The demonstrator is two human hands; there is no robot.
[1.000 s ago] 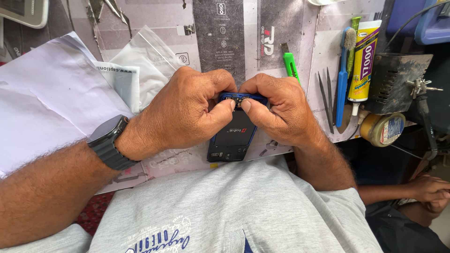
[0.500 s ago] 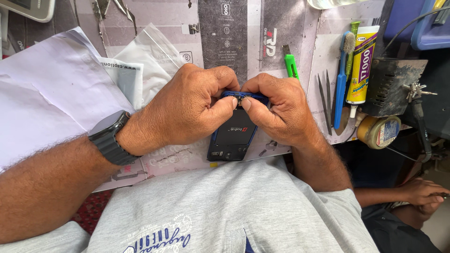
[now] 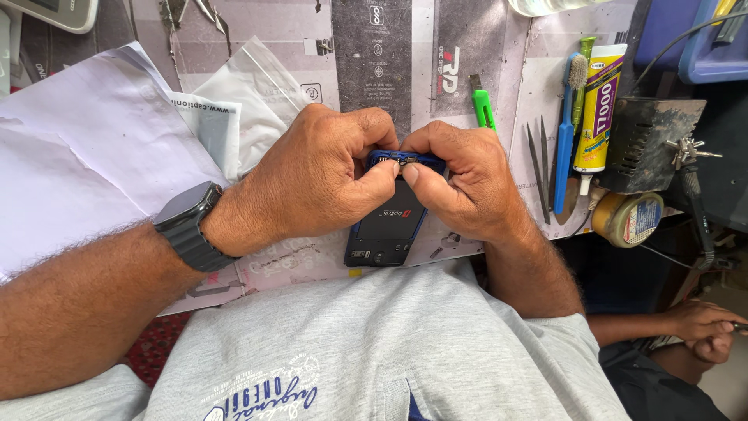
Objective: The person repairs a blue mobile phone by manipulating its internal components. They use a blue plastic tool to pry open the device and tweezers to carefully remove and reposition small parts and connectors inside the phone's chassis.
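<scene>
phone (image 3: 387, 226) between hands, tweezers (image 3: 536, 160) right

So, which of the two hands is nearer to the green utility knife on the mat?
Right. The right hand lies just below the green utility knife, almost under its handle. The left hand is farther left, beyond the opened phone both hands grip.

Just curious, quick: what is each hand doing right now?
Left hand: closed, grip on the opened blue phone, thumb at its top edge.
Right hand: closed, pinching the same phone's top edge.

Two hands (image 3: 312, 183), one phone (image 3: 386, 226), two tweezers (image 3: 538, 156)
</scene>
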